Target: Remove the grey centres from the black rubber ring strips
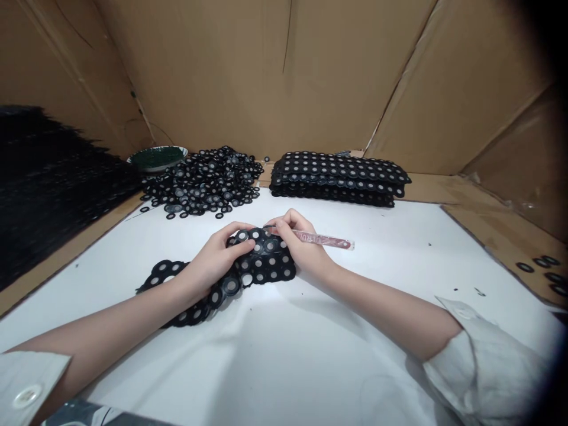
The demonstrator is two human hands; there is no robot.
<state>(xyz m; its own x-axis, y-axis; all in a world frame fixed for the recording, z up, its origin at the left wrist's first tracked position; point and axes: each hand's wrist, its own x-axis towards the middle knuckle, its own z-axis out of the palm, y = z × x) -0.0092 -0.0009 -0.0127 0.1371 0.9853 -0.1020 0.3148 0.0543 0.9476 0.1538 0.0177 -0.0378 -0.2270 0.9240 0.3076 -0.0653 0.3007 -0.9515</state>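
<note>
A strip of joined black rings with pale centres [273, 262] hangs and bends between my hands over the white table. My left hand [228, 248] is closed on it, thumb lying on the near face and fingers behind the upper edge. The rest of the strip passes under my left forearm and lies on the table. Pinched in my right hand [302, 236] is a slim flat tool with a reddish, lettered handle [331, 240]. Its tip, at the strip's top edge, is hidden by my fingers, so its kind does not show.
Behind my hands on the left spreads a heap of loose black rings [208, 180], beside a white-rimmed bowl of dark green material [158, 157]. Stacked ring sheets [339, 177] lie at the back right. Black bristly material [48, 183] stands far left. Cardboard walls [248, 77] enclose the table.
</note>
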